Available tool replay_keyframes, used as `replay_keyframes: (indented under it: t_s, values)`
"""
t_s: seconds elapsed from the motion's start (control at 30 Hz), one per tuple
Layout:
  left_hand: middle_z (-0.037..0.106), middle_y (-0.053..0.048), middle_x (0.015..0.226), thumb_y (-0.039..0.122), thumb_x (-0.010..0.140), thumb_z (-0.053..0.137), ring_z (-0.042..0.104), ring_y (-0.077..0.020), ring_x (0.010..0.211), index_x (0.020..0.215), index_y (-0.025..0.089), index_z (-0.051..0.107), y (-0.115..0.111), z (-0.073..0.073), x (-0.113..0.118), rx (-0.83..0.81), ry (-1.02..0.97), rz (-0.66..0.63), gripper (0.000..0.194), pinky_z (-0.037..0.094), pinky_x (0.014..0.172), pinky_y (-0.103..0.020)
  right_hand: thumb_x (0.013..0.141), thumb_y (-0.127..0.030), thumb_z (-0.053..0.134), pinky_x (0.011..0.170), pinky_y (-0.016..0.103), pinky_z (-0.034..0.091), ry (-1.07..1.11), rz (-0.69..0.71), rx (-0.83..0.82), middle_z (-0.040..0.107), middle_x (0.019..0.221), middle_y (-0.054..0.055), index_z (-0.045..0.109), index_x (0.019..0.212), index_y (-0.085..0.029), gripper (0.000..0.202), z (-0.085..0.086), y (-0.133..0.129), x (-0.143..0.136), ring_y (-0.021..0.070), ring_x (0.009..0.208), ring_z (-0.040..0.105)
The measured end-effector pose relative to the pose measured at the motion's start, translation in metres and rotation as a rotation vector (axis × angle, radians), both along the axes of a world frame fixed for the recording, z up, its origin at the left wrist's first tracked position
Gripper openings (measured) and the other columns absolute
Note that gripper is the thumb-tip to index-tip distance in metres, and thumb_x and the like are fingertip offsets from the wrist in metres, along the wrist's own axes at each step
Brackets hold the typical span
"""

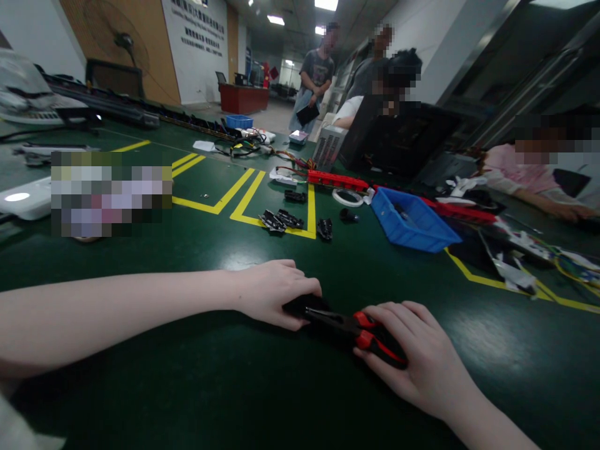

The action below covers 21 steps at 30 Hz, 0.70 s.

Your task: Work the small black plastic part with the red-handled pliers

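Holding a small black part [296,306], the left hand [274,292] works on the near side of the blue bin [415,228] and to its left, thumb and bent fingers pinched round the piece. Right hand [422,356], nearer the bin but also on its near side, is curled closed about the red-and-black handles of the pliers [365,341]. Their narrow nose points left and overlaps the black part; whether it bites on it, cannot tell

Tabletop [225,375]: dark green, marked with yellow tape. Left of the bin, a loose scatter of black pieces [289,219], some on or beside the tape. Just left of the bin, a white ring [347,198]. Red strip [338,181] runs from left of the bin to behind it. Grey metal box [329,149] stands beyond, back and left. Dark items lie inside the bin

Writing: wall sign [199,28], far back and left of the bin, Chinese characters above a small English line that seems to end "Technology Co., Ltd"; opening words cut off or too small to read surely

People: standing person [316,78] beyond the bin, to its left, with a dark flat object; person in pink [515,172] to its right, arms on the table
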<state>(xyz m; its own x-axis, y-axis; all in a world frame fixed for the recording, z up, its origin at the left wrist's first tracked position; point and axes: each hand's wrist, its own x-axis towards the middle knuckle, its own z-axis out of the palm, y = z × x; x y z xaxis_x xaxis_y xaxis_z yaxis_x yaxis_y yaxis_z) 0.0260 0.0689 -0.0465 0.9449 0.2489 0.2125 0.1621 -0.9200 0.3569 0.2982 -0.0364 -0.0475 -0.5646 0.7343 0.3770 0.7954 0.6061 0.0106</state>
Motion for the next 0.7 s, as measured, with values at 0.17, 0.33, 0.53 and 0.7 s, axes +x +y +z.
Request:
replay_keyframes:
  t_s: [0.17,0.33,0.53,0.7]
  values:
    - [0.068,-0.004,0.097,0.034,0.083,0.07,0.063,-0.0193,0.084,0.108,0.019,0.053,0.0,-0.0009,-0.0001,0.016,0.011,0.026,0.034,0.042,0.079,-0.03,0.085,-0.04,0.06,0.079,0.038,0.044,0.002,0.01,0.01,0.068,0.097,0.008,0.054,0.112,-0.018,0.035,0.0051,0.0002,-0.0029,0.0207,0.085,0.063]
    - [0.068,-0.004,0.094,0.041,0.086,0.067,0.063,-0.0187,0.081,0.108,0.018,0.053,0.0002,-0.0012,0.0007,0.044,-0.009,0.005,0.034,0.041,0.078,-0.03,0.085,-0.04,0.06,0.076,0.037,0.045,-0.021,0.017,0.019,0.069,0.095,0.008,0.054,0.111,-0.018,0.035,0.0091,0.0003,-0.0019,0.0203,0.083,0.063]
    - [0.068,-0.004,0.094,0.051,0.087,0.064,0.064,-0.0193,0.083,0.105,0.018,0.053,0.001,-0.0015,0.001,0.038,0.001,-0.022,0.04,0.041,0.078,-0.031,0.084,-0.04,0.06,0.077,0.037,0.045,0.004,-0.001,0.0,0.069,0.097,0.008,0.055,0.112,-0.02,0.035,0.0047,-0.0007,0.0053,0.0212,0.084,0.063]
    - [0.068,-0.004,0.093,0.051,0.087,0.064,0.064,-0.0191,0.083,0.103,0.018,0.052,0.0011,-0.0017,0.0011,0.026,0.005,-0.021,0.039,0.041,0.077,-0.031,0.084,-0.039,0.061,0.077,0.037,0.044,-0.01,0.013,-0.006,0.068,0.098,0.008,0.054,0.113,-0.019,0.036,0.005,-0.0003,0.0039,0.0207,0.085,0.062]
